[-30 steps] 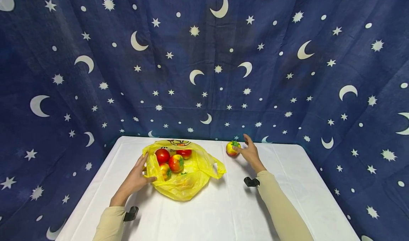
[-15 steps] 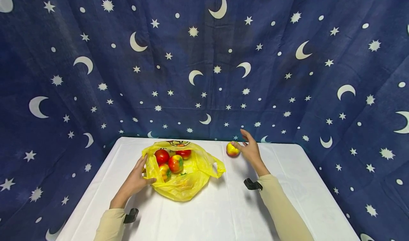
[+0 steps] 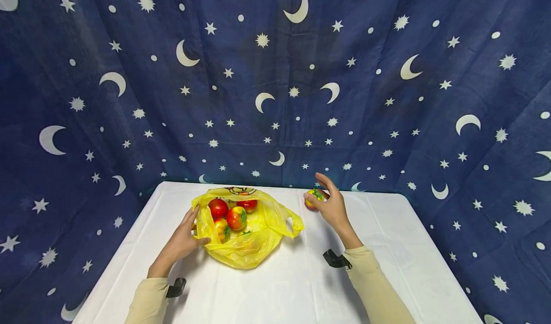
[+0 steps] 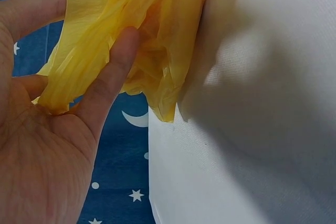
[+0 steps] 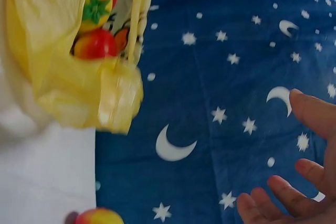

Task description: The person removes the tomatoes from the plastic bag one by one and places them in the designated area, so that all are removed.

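Note:
A crinkled yellow plastic bag [image 3: 241, 254] lies on its side, its mouth wide. My left hand [image 3: 182, 240] holds the bag's left rim, with the thumb [image 4: 123, 51] on the outside in the left wrist view. Inside sit a red tomato [image 3: 218, 209] and several red-and-yellow ones, such as this tomato [image 3: 236, 218] with a green top. Near the table's back edge, my right hand [image 3: 336, 209] is at another red-and-yellow tomato [image 3: 313, 200], its thumb in front and its fingers spread. The right wrist view shows only part of that tomato [image 5: 100, 216].
A white cloth covers the table [image 3: 284, 290]. Behind and around it hangs a dark blue curtain [image 3: 275, 75] with moons and stars. The bag's handle loop [image 3: 294, 224] points right, towards the lone tomato.
My right hand has shifted slightly left and farther round the lone tomato. That tomato's green top turned out of sight and is visible again. My left hand and the bag have stayed put.

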A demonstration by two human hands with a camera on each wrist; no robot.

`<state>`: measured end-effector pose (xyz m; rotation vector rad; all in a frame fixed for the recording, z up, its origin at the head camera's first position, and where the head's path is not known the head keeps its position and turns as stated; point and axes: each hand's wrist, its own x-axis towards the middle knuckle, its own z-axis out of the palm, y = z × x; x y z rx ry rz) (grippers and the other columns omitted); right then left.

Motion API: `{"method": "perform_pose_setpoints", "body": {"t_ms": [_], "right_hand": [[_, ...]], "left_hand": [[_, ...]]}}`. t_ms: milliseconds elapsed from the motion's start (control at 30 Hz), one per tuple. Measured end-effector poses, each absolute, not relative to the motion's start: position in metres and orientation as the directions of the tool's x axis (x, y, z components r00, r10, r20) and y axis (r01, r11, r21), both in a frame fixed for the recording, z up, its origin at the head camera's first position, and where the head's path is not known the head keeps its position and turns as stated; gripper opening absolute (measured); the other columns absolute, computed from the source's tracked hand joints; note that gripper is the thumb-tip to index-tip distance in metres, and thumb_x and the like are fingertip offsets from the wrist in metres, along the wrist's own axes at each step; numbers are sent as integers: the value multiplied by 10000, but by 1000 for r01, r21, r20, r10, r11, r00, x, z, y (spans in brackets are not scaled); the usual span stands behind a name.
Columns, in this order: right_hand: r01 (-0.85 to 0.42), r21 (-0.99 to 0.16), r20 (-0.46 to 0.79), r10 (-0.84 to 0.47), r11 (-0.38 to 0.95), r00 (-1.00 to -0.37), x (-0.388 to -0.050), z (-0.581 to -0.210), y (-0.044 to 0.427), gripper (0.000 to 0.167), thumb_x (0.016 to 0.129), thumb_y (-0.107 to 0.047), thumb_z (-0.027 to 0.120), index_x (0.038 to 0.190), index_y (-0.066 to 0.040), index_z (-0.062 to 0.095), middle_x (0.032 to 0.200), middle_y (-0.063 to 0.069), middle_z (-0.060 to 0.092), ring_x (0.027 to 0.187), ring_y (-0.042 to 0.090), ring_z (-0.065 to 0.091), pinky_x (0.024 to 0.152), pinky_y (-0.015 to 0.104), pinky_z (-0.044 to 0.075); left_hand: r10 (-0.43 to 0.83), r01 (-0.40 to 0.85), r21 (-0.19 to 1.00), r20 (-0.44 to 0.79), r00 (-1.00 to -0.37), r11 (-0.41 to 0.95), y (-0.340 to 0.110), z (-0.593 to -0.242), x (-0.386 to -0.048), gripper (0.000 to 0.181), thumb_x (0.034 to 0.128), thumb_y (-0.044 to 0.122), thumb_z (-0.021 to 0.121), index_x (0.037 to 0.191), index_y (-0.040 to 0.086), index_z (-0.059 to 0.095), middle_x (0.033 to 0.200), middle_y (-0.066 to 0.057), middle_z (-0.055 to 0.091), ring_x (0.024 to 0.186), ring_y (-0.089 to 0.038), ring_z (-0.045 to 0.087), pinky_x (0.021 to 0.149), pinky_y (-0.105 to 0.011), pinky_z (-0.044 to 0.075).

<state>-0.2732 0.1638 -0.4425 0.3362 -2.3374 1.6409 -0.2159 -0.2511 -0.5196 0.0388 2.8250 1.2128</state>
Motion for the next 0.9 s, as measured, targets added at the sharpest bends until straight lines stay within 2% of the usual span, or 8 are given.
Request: {"method": "perform_pose_setpoints", "body": {"t_ms": [67, 133, 267, 467, 600, 733, 900], "right_hand": [[-352, -883, 357, -43, 311, -933, -268, -440, 159, 695, 825, -156, 788, 1442, -131, 470, 1484, 121, 482, 1387, 311, 444, 1121, 486, 419], [-369, -876, 373, -50, 312, -927, -265, -444, 154, 687, 823, -180, 792, 1435, -151, 480, 1470, 102, 497, 1379, 287, 459, 1113, 453, 435], [-380, -865, 377, -76, 328, -923, -256, -444, 143, 686, 828, -191, 788, 1436, -131, 477, 1455, 149, 506, 1358, 303, 486, 1096, 430, 449], [-400, -854, 376, -136, 332, -917, -238, -432, 124, 669, 839, -120, 767, 1430, -33, 466, 1446, 228, 489, 1313, 402, 519, 1079, 518, 439], [-444, -847, 409, -176, 293, -896, -225, -418, 113, 636, 835, -63, 757, 1401, 20, 480, 1428, 234, 502, 1320, 407, 496, 1062, 518, 462], [-462, -850, 422, -196, 254, -885, -221, -417, 105, 622, 832, -36, 751, 1392, 26, 488, 1404, 224, 523, 1299, 413, 507, 1035, 519, 481], [-421, -880, 377, -215, 219, -901, -219, -421, 97, 621, 830, -27, 749, 1393, 20, 492, 1382, 236, 529, 1295, 413, 513, 1047, 535, 468]], "left_hand": [[50, -5, 726, -55, -997, 688, -250, -519, -216, 1097, 761, 203, 813, 1587, 96, 101, 1635, -241, 64, 1310, -495, 448, 1093, -628, 376], [48, -5, 725, -53, -997, 689, -250, -520, -216, 1098, 758, 204, 815, 1587, 96, 103, 1634, -242, 64, 1349, -500, 401, 1105, -636, 353], [50, 6, 721, -39, -998, 693, -250, -522, -215, 1096, 759, 198, 811, 1586, 89, 101, 1631, -253, 65, 1393, -510, 330, 1112, -644, 333], [52, 21, 725, -20, -998, 689, -252, -522, -215, 1095, 760, 180, 806, 1587, 90, 94, 1630, -248, 74, 1322, -495, 431, 1082, -624, 391], [52, 17, 722, -27, -998, 692, -252, -522, -216, 1094, 761, 185, 805, 1587, 89, 94, 1630, -250, 73, 1340, -490, 413, 1091, -625, 379], [54, 24, 724, -18, -998, 690, -252, -522, -216, 1087, 761, 181, 804, 1586, 86, 102, 1629, -252, 76, 1338, -489, 414, 1093, -623, 378], [54, 26, 723, -16, -998, 690, -252, -522, -216, 1087, 760, 180, 806, 1586, 90, 106, 1629, -254, 75, 1339, -489, 415, 1091, -619, 383]]}}
